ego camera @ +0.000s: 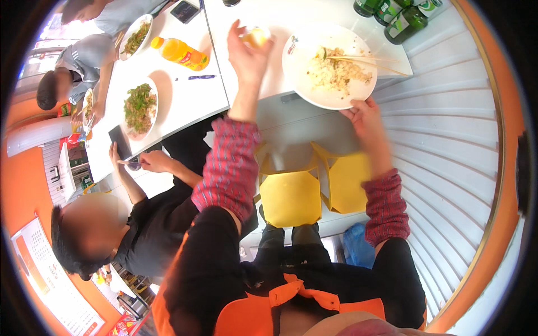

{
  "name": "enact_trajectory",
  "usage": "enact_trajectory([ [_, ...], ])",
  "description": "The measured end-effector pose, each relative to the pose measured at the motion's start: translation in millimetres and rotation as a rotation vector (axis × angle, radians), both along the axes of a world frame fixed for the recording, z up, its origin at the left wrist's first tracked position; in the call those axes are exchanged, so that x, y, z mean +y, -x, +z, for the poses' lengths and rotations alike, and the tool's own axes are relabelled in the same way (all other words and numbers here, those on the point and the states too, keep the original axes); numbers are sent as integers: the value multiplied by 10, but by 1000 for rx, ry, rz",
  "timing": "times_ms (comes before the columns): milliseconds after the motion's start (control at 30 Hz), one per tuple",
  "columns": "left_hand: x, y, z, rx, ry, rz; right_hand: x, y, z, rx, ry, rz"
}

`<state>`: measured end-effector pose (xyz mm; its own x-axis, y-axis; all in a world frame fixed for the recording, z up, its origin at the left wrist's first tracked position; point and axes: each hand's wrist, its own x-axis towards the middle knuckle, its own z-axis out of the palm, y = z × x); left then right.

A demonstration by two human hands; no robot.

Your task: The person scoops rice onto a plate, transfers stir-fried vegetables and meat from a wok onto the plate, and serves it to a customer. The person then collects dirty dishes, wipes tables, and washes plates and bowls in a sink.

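My left hand (249,56) holds a small cup (256,37) with some yellow-orange liquid in it, over the white table (269,84). With my right hand (362,115) I grip the near rim of a large white plate (300,69), which reaches past the table's edge. Fried rice (338,71) lies in the middle of this plate. A pair of wooden chopsticks (370,61) rests on the rice, their ends sticking out over the right rim.
Green bottles (405,27) lie or stand at the back right by the ribbed wall (445,126). An orange drink bottle (180,53), a pen (201,77) and a food plate (141,109) are left. A seated person (155,235) holds a phone (119,143). Yellow stools (290,197) stand below.
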<state>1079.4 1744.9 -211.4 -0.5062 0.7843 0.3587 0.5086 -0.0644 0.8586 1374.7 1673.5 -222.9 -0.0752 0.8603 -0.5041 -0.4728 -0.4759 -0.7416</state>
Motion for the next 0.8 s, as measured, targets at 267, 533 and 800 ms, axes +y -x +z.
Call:
enact_trajectory([
  [267, -1647, -613, 630, 308, 167, -181, -1250, -116, 462, -107, 22, 132],
  [533, -3379, -572, 1403, 188, 188, -465, -2736, -603, 1647, -240, 87, 218],
  [800, -4878, 141, 2445, 132, 113, -436, -3453, -104, 2822, -244, -2, 560],
])
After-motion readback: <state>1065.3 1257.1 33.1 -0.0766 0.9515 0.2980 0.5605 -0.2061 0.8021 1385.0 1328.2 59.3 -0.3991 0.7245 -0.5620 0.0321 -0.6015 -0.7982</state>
